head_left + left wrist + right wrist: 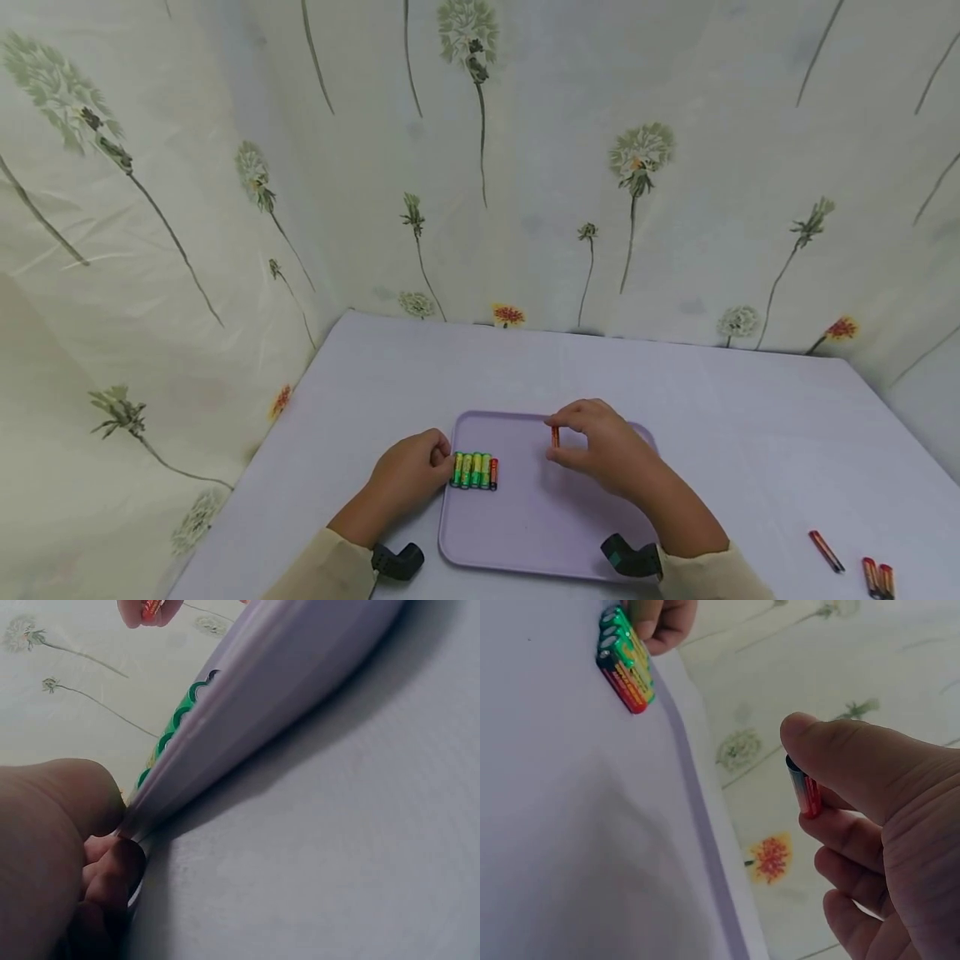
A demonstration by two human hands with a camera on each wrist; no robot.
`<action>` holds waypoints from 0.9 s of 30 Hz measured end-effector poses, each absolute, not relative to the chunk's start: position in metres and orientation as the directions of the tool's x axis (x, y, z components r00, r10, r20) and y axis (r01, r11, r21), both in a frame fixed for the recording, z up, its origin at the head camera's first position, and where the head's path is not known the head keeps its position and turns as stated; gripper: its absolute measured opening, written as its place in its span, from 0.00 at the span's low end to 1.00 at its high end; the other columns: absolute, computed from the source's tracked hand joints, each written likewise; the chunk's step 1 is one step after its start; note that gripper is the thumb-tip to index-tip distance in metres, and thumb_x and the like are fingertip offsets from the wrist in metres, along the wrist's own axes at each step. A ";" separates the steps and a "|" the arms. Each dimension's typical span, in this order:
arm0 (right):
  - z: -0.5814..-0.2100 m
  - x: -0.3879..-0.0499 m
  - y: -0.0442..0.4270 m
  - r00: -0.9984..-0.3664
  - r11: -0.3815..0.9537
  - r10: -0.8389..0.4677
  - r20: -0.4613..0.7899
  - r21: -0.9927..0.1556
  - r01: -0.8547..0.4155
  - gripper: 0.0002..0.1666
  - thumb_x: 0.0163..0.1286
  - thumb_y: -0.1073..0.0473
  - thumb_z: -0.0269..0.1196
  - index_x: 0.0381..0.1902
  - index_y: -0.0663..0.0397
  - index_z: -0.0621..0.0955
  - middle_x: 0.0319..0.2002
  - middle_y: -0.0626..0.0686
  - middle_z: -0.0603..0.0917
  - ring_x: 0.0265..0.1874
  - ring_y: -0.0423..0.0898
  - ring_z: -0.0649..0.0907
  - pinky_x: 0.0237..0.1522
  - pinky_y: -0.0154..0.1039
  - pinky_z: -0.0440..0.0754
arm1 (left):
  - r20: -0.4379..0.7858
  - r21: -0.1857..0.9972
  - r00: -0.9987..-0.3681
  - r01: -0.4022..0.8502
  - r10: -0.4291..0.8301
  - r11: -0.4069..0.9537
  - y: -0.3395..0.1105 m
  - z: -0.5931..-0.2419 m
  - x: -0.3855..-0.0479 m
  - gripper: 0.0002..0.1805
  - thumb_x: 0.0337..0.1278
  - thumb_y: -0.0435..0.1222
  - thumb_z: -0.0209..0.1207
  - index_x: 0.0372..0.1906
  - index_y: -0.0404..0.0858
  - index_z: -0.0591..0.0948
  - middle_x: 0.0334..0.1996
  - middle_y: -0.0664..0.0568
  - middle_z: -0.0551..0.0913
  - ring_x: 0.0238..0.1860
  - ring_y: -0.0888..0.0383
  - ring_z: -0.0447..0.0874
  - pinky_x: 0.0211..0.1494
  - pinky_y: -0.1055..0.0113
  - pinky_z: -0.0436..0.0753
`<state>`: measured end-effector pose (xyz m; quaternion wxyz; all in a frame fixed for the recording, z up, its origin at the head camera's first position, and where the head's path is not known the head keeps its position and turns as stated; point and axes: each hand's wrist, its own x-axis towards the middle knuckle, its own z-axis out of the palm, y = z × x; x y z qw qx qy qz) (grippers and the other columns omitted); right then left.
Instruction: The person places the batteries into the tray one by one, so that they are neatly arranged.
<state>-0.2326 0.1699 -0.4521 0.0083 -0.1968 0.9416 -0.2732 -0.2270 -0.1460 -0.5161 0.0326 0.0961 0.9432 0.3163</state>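
Observation:
My right hand pinches a red-and-black battery between thumb and fingers above the purple tray. The right wrist view shows that battery tilted, its dark end by the thumb. At the tray's left edge, my left hand grips the rim, thumb on one side and curled fingers on the other in the left wrist view. Just beside it, several green-and-yellow batteries lie side by side on the tray. One red battery lies at the right end of that row.
Off the tray, a single red battery lies on the white table at the right. Two more red batteries lie together near the lower right corner. A flower-patterned cloth hangs behind and to the left.

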 end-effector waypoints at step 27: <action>-0.474 -0.232 0.131 -0.872 0.738 -0.484 0.068 -0.504 -0.449 0.23 0.63 0.52 0.77 0.55 0.49 0.88 0.51 0.43 0.84 0.62 0.50 0.77 0.64 0.54 0.78 | 0.007 0.613 -0.976 0.175 0.216 0.770 -0.146 -0.512 -0.224 0.06 0.70 0.44 0.62 0.37 0.49 0.78 0.25 0.62 0.77 0.28 0.63 0.74 0.32 0.66 0.71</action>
